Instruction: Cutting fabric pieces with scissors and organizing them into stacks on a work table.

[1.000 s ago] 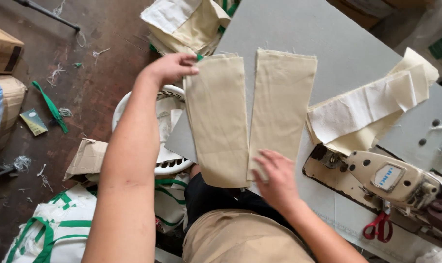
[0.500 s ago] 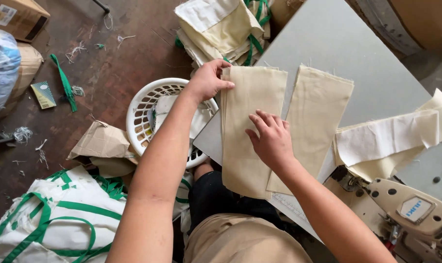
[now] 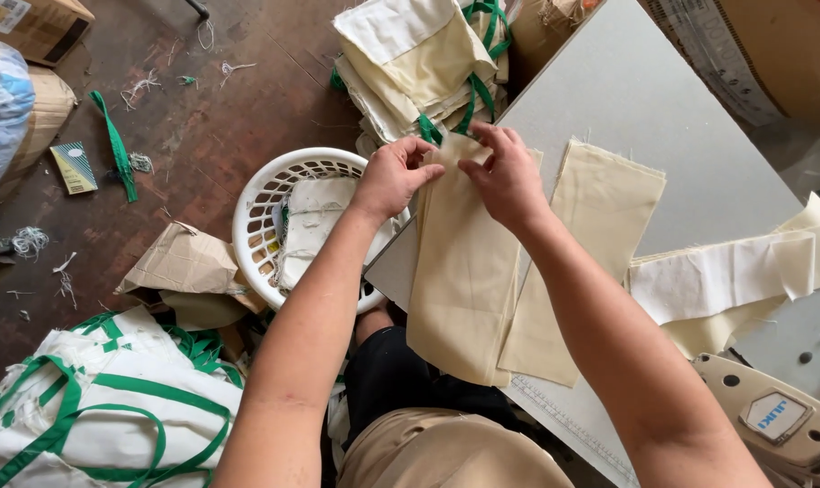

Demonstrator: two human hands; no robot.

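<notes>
Both the left hand point(image 3: 394, 176) and the right hand point(image 3: 505, 172) pinch the far end of a beige cloth strip point(image 3: 460, 271) lying over the grey table point(image 3: 636, 99) edge, where its overhanging near end could slide floorward.

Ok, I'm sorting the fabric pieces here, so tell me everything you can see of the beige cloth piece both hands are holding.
The beige cloth piece is a long, plain rectangle of what looks like woven cotton, smooth and unprinted. It lies along the near corner of the grey table, its lower end hanging over the edge. The left hand and right hand pinch its far end between their fingers. It partly overlaps a second, similar beige piece lying to its right.
</notes>
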